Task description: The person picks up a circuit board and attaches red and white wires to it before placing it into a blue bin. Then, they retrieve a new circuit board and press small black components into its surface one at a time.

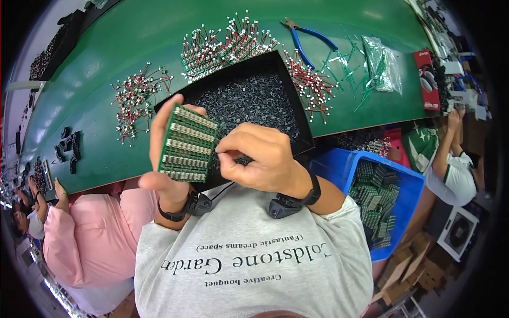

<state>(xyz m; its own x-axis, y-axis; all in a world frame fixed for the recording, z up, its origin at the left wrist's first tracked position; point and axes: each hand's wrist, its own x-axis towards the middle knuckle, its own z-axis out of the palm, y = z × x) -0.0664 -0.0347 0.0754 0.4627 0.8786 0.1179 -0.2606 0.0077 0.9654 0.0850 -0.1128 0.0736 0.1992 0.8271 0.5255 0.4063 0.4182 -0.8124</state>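
Note:
My left hand [163,185] grips a green circuit board panel [189,144] by its edges, tilted up. Rows of small silvery metal parts cover its face. At the panel's right edge, my right hand [261,158] is closed, with thumb and index finger pinching a tiny dark part [217,153]; its exact shape is too small to tell. Beneath both hands lies a black tray [291,79] holding a heap of small dark metallic pieces [254,98]. My hands hide the tray's near side.
Bundles of red wires with white connectors [139,95] lie left of, behind and right of the tray. Blue-handled cutters [313,36] and a clear plastic bag [383,63] rest on the green table [132,32]. A blue bin [411,204] holds circuit boards. Co-workers sit on both sides.

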